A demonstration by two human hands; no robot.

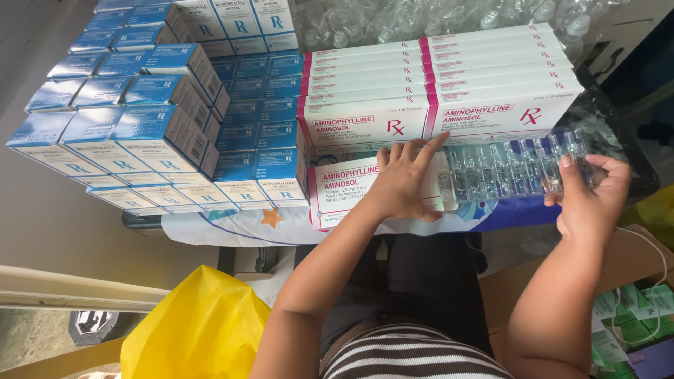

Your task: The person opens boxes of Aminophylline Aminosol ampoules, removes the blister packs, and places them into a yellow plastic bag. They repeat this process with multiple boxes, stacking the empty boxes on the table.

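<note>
Left hand (pixel 406 179) pressed flat white-pink carton (pixel 344 188), centre frame; right hand (pixel 588 193) gripped clear ampoule tray (pixel 512 168) end, right.

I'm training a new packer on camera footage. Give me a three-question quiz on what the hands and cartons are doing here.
1. True or false: the right hand holds one end of the clear plastic tray of glass ampoules.
2. The left hand rests on: A) the yellow plastic bag, B) the white carton with magenta edge, C) the blue-and-white cartons.
3. What colour are the small cartons stacked at the left?

Key: 1 true; 2 B; 3 blue and white.
</note>
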